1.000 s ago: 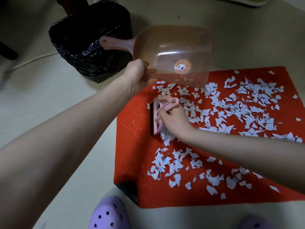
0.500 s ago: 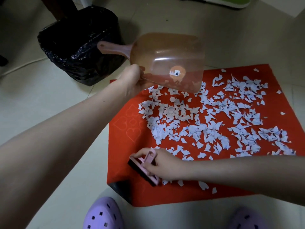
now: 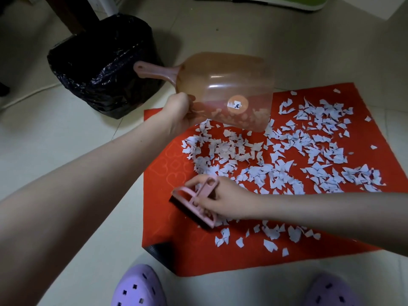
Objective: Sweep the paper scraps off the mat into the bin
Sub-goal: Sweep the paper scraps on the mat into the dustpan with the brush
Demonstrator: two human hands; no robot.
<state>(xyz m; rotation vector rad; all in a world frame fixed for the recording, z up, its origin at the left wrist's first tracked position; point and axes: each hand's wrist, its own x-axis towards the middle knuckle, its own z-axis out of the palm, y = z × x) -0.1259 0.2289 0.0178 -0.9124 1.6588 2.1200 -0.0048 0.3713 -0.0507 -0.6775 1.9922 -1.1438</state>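
Observation:
A red mat (image 3: 167,228) lies on the pale floor, strewn with several white paper scraps (image 3: 287,164). My left hand (image 3: 178,113) grips the edge of a translucent pink dustpan (image 3: 223,85) and holds it tilted above the mat's far left corner. Its handle points toward the bin (image 3: 99,62), which is lined with a black bag and stands beyond the mat on the left. My right hand (image 3: 220,199) holds a small pink hand brush (image 3: 194,204) low over the mat's near-left part, bristles down, beside the scraps.
Two purple clogs (image 3: 136,286) show at the bottom edge, just short of the mat. A white cable (image 3: 28,93) runs along the floor left of the bin. A green-edged object (image 3: 265,1) lies at the far top.
My right hand carried the brush from the mat's far left down to its near-left part, then slightly back up. The dustpan stayed raised in my left hand.

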